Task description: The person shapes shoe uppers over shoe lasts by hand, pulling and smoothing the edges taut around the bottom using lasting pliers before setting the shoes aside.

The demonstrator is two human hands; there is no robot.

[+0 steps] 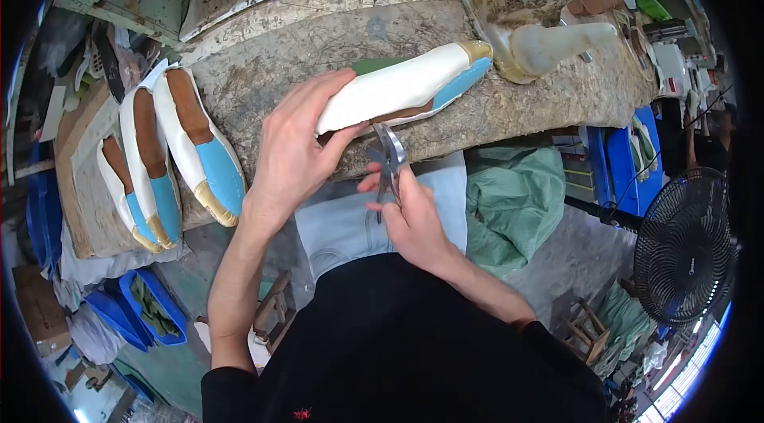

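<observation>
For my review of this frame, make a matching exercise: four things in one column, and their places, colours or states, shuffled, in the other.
Column one
1. Pliers
2. Shoe in the left hand
3. Fan
4. Green sheet

Column two
A. Crumpled, just right of the pale blue cloth
B. Gripped in the right hand
C. Black, at the far right of the picture
D. White, with light blue and gold toward one end

Right pairs: 1-B, 2-D, 3-C, 4-A
</observation>
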